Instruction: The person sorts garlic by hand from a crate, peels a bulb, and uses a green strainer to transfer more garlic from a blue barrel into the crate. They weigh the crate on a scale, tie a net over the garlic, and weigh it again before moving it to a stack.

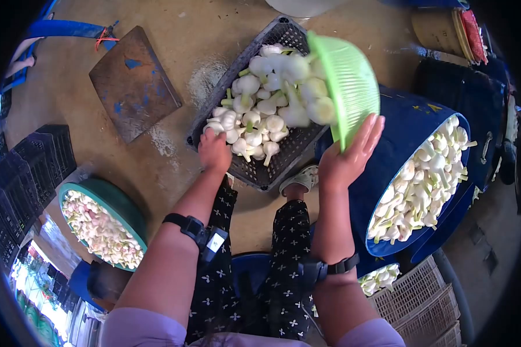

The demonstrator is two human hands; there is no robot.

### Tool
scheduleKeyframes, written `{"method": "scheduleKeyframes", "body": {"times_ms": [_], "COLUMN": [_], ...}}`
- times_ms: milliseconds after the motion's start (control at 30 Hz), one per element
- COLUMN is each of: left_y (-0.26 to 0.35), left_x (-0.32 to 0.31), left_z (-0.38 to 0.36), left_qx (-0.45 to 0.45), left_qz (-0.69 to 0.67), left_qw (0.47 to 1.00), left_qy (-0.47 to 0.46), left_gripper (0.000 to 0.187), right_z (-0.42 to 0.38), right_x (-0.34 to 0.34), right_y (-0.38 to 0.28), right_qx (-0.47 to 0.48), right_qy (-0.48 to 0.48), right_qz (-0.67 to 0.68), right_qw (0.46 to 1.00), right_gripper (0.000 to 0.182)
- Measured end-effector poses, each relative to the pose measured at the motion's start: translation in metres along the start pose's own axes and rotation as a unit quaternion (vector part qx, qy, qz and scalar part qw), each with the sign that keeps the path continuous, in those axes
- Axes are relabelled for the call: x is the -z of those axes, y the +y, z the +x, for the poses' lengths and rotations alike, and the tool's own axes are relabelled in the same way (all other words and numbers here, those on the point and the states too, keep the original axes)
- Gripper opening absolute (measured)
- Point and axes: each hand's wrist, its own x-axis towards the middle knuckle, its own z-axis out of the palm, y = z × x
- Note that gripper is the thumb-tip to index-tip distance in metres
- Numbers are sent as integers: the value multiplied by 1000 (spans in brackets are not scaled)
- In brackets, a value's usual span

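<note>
My right hand holds a light green plastic basket tipped on its side, with its palm and fingers against the outside. Garlic bulbs, blurred by motion, tumble from its mouth into a black perforated crate. More white garlic bulbs with short green stems lie heaped in that crate. At the crate's near left edge, my left hand is closed over the rim, its fingertips next to the bulbs and partly hidden.
A blue drum full of garlic leans at right. A green tub of garlic pieces stands at lower left. A worn board lies on the floor, with black crates at far left and pale crates at lower right.
</note>
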Motion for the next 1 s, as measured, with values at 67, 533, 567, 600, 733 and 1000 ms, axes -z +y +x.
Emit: {"method": "scheduleKeyframes", "body": {"times_ms": [67,533,567,600,733,1000], "left_y": [-17,6,20,34,97,237], "left_x": [-15,-31,-20,-9,10,-47], "left_z": [5,-8,-5,-3,13,105], "left_qx": [-6,13,69,101,-3,-214], "left_qz": [-42,-172,-223,-274,-341,-177], "left_qw": [999,985,972,956,940,956], "left_qy": [0,-17,-23,-30,34,92], "left_gripper": [23,30,34,33,29,25], "right_z": [14,-11,-11,-12,-34,-102], "right_x": [4,228,251,273,341,334], "right_y": [5,117,126,134,187,236], "right_qx": [-5,-370,-436,-467,-595,-701], "right_qy": [49,98,97,65,81,35], "right_qz": [5,230,187,173,328,280], "right_qw": [999,895,875,865,730,655], "right_gripper": [68,50,53,57,64,73]}}
